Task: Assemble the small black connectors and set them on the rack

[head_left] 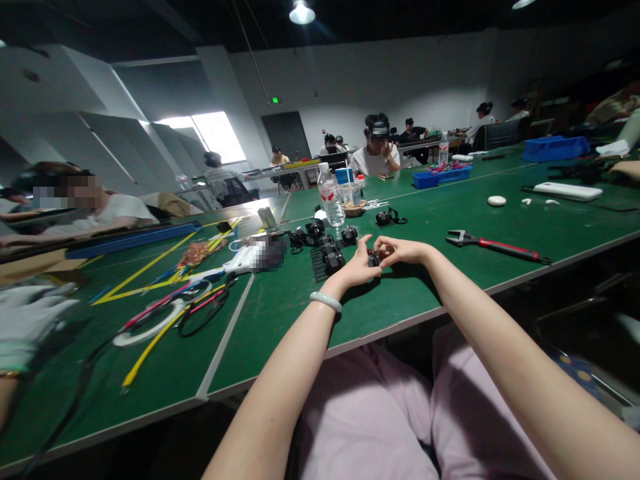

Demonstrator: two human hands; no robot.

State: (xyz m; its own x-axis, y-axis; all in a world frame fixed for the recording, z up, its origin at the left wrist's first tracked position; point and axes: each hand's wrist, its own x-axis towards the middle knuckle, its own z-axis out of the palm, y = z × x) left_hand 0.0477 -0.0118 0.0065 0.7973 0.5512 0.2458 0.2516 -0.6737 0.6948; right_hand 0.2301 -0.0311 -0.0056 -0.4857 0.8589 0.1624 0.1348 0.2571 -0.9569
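Over the green table [400,293], my left hand [357,269] and my right hand [397,251] meet around a small black part [372,258]. Fingers of both hands are closed on it from either side, and they hide most of its shape. A pale bangle [325,302] circles my left wrist. Just left of my hands, several black blocky parts [331,255] stand close together on a ribbed dark piece [319,265]. Another black part with a strap or loop [391,217] lies beyond my right hand.
An adjustable wrench [500,248] with a red and black handle lies to the right, near a white case [497,201]. A water bottle [331,197] stands behind the parts. Cables [165,320] spread on the left, beside a co-worker's gloved hand [33,317].
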